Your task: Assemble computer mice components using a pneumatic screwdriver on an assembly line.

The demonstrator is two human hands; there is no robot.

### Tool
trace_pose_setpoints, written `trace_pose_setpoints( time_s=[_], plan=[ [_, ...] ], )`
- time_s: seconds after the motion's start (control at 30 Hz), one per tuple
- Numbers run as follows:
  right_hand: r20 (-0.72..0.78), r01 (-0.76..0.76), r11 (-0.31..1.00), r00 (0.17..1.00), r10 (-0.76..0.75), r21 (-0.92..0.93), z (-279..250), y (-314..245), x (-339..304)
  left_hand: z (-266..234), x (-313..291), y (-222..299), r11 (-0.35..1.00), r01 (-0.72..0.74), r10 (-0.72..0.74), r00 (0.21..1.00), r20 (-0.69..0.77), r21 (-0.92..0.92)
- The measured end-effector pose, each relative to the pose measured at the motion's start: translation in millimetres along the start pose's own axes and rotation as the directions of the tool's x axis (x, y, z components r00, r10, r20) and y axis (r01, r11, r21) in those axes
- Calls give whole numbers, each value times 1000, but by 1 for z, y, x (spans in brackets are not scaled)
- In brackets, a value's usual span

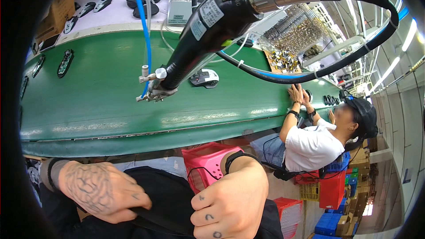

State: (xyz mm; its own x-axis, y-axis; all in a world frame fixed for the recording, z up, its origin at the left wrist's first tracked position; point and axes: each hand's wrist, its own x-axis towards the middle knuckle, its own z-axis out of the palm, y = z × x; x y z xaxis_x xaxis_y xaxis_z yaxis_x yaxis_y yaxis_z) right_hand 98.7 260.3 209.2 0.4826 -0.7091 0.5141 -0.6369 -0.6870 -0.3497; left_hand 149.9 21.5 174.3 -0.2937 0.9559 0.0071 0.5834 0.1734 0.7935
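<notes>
Two grips (104,192) (230,206), one black cloth (166,194)

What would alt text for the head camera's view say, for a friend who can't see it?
The wearer's left hand and right hand curl over black cloth in front of a green workbench. A black tool hangs above it, a computer mouse lies on it, and a white-shirted co-worker is at the right.

The worktop (97,102) is green, with a black-and-white mouse (206,79) on it, a black tool (190,48) and blue tube (144,17) above it, a co-worker's white shirt (307,149) beside it, and black cloth (168,194) and a dark-line-patterned left hand (102,190) before it.
</notes>
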Motion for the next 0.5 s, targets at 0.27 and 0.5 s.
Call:
trace_pose_setpoints(
  time_s=[0.27, 0.5],
  plan=[
    [-178, 118, 991, 976, -128, -65, 8, 11, -7, 34, -17, -18, 857, 9, -52, 996, -68, -515],
    [-128, -112, 982, 987, 93, -150, 22, 25, 4, 62, -1, -30, 915, -185, -29, 857, -515, -359]
  ],
)
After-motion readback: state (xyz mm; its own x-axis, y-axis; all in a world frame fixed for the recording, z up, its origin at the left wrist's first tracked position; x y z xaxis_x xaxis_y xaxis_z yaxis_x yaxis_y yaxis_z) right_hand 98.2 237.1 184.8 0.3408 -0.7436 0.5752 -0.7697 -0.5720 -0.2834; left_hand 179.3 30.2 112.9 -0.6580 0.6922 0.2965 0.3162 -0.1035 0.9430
